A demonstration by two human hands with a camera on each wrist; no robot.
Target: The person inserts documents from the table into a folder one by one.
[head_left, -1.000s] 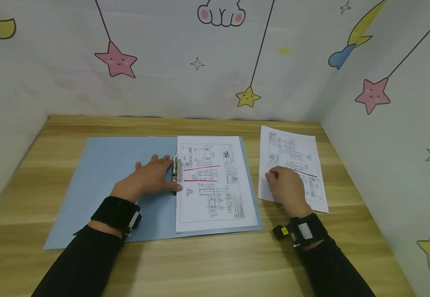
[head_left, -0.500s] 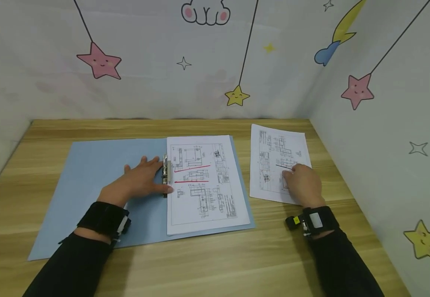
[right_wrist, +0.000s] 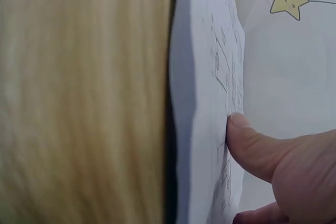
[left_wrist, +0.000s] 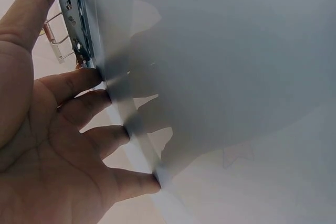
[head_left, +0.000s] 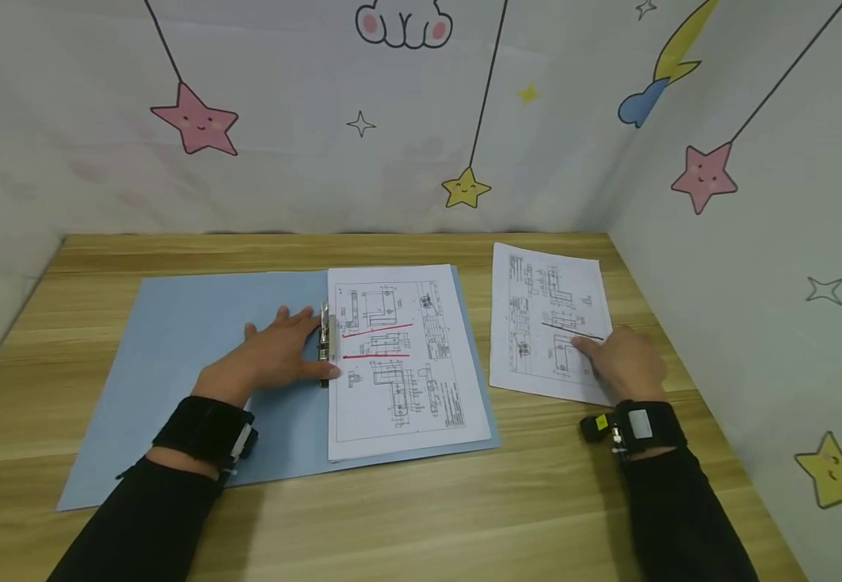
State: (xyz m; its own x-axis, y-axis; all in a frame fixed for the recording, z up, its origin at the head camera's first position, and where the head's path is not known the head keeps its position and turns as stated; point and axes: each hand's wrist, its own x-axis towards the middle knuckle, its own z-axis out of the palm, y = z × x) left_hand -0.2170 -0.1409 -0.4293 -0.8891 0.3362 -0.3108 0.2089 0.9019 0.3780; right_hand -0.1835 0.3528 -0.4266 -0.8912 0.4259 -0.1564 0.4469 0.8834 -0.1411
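A blue folder (head_left: 210,323) lies spread flat, with printed technical drawings (head_left: 392,404) on its right half. Two red lines cross the top drawing. My left hand (head_left: 271,347) rests with fingers spread on the folder beside its metal binder clip (head_left: 324,347); the thumb tip touches the edge of the drawings. Farther right is a loose stack of drawing sheets (head_left: 537,299) with a black line on top. Over its lower right edge sits my right hand (head_left: 626,364). The thumb (right_wrist: 252,145) lies extended on the top sheet; most other fingers are hidden.
A wooden table (head_left: 392,517) carries everything. Behind it and to the right rise white walls (head_left: 283,194) printed with stars. Bare wood separates the folder from the loose sheets.
My right hand has slid right across the loose sheets toward their right edge, uncovering more of the drawing and black line. The left hand stays put. The head view has shifted slightly.
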